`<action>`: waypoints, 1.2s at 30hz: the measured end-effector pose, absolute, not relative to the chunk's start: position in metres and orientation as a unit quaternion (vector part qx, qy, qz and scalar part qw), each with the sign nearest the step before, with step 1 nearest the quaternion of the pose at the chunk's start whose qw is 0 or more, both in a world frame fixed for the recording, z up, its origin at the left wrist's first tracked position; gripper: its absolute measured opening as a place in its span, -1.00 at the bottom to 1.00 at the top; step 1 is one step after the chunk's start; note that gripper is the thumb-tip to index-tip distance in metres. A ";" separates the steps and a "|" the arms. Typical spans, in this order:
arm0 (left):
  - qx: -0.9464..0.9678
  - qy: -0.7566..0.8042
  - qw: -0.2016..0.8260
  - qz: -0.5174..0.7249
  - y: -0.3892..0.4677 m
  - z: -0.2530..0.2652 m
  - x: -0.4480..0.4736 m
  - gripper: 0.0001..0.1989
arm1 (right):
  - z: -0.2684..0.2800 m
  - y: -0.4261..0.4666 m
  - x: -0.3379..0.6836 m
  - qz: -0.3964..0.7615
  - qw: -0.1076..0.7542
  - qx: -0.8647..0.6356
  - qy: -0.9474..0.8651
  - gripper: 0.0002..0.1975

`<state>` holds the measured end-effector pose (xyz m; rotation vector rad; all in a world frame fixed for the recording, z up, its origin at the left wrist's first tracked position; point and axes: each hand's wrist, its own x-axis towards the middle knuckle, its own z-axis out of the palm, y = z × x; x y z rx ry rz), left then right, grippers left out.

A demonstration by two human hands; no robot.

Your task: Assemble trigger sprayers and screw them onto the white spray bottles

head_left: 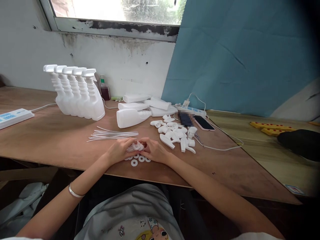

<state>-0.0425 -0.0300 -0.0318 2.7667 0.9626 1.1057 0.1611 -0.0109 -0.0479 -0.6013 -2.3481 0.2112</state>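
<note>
My left hand (pixel 120 150) and my right hand (pixel 156 150) meet near the table's front edge. Both have their fingers closed around a white plastic trigger spray head (pixel 136 146), which they partly cover. Just below the hands, several flat white ring washers (pixel 134 162) lie on the wood. Behind my left hand is a loose bundle of thin white dip tubes (pixel 112 134). To the right of my right hand, more white trigger spray heads (pixel 172 131) form a pile.
White spray bottles with heads fitted (pixel 78 96) stand in a row at the left. Several headless bottles (pixel 133 117) lie behind the tubes. A phone (pixel 203 122), cables and a power strip (pixel 192 110) occupy the right back; another power strip (pixel 15 117) is far left.
</note>
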 end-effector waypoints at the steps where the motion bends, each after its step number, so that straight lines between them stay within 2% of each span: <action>1: 0.885 0.309 0.009 0.348 -0.030 -0.031 -0.042 -0.77 | -0.048 -0.011 0.161 0.085 0.347 -0.233 -0.905 -0.65; 15: 0.879 0.321 0.022 0.351 -0.031 -0.032 -0.040 -0.83 | -0.045 -0.011 0.159 0.099 0.348 -0.224 -0.905 -0.58; 36: 0.875 0.380 -0.010 0.301 -0.032 -0.028 -0.038 -0.78 | -0.045 -0.013 0.156 0.101 0.357 -0.233 -0.899 -0.66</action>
